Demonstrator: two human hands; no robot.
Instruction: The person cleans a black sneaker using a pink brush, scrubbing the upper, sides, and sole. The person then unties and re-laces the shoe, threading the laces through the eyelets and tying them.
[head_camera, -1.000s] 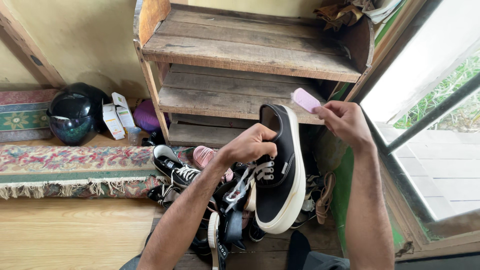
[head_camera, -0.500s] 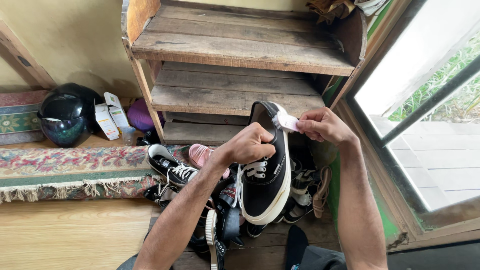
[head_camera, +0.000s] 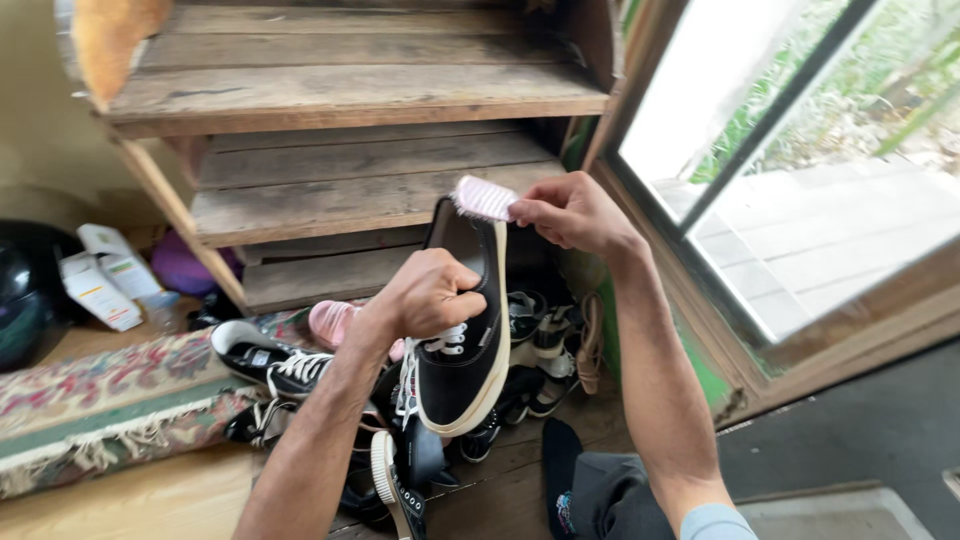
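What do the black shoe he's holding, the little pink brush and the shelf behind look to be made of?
The black shoe looks like matte canvas with a smooth cream sole rim, probably rubber. The pink brush seems plastic: a glossy pastel back with fine pale bristles. The shelf is bare, rough wood, with visible grain, cracks and weathered grey boards.

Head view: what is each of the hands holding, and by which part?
Left hand grips the black sneaker at its collar, near the laces. Right hand holds the pink brush by one end, bristles at the heel.
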